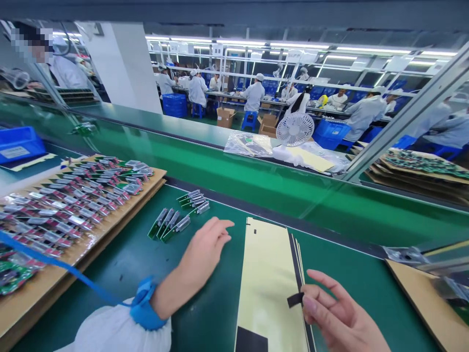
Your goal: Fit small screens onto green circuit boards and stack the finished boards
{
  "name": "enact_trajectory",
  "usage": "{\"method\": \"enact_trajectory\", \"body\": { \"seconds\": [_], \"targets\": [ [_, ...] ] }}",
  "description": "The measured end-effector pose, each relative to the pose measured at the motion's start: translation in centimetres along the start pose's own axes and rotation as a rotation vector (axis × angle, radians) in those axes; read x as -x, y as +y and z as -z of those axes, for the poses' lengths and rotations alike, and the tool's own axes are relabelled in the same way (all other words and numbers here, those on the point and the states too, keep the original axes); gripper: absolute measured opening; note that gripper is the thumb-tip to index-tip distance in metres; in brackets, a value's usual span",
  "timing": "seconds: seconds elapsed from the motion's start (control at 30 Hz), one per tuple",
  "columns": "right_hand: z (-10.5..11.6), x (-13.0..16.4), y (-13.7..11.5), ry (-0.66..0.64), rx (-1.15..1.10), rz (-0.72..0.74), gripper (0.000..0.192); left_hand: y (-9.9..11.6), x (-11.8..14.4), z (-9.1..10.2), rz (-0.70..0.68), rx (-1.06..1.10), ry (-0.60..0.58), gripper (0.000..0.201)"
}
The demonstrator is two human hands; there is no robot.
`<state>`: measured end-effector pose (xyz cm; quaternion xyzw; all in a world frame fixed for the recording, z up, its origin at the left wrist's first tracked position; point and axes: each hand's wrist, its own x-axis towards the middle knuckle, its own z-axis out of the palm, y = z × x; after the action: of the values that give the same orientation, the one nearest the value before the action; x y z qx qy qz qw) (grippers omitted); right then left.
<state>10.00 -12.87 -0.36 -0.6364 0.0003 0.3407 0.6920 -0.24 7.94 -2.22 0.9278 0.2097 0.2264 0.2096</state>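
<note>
My right hand [339, 313] pinches a small black strip [294, 299] between thumb and fingertips. It is over the right edge of a stack of cream backing sheets [269, 274], where black patches remain at the corners and along the side. My left hand [205, 247], a blue band [146, 303] at its wrist, hovers over the green mat with fingers stretched out and nothing visible in them. Beyond it lie small green circuit boards with silver metal parts [170, 222] in one group and another group of boards [194, 199] just behind.
At the left, cardboard layers [146, 190] bear many rows of circuit boards. A blue cord [66, 266] runs to my wristband. A blue bin [22, 144] stands farther left. Cardboard [421, 293] lies at the right. A white fan [295, 129] and plastic bags [247, 144] sit beyond the green belt.
</note>
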Motion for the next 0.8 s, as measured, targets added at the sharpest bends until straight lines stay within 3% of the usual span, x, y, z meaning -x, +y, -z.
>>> {"method": "enact_trajectory", "body": {
  "seconds": [0.1,0.23,0.37,0.47,0.57,0.67,0.8],
  "targets": [
    [0.1,-0.6,-1.0,0.038,0.010,-0.003,0.060,-1.9,-0.6,2.6,0.161,-0.176,0.096,0.014],
    [0.2,-1.1,-1.4,0.085,-0.013,0.030,0.059,-3.8,0.2,5.3,0.317,-0.383,0.144,0.022],
    [0.5,-1.5,-1.1,0.071,-0.028,0.013,0.055,-5.3,1.2,5.8,0.294,-0.409,0.109,0.014],
    [0.0,-1.3,-0.8,0.053,-0.053,0.011,0.055,-5.3,1.4,5.4,0.275,-0.325,0.079,0.013],
    [-1.0,-0.7,-0.7,0.070,-0.110,0.053,0.051,-3.4,1.4,4.6,0.279,-0.159,0.053,0.012],
    [-2.1,0.1,-0.5,0.089,-0.213,0.101,0.044,0.1,1.3,3.3,0.305,0.115,-0.026,0.012],
    [-2.7,0.8,-0.1,0.034,-0.331,0.081,0.038,4.7,1.3,1.1,0.488,1.013,-0.276,0.034]
  ]
}}
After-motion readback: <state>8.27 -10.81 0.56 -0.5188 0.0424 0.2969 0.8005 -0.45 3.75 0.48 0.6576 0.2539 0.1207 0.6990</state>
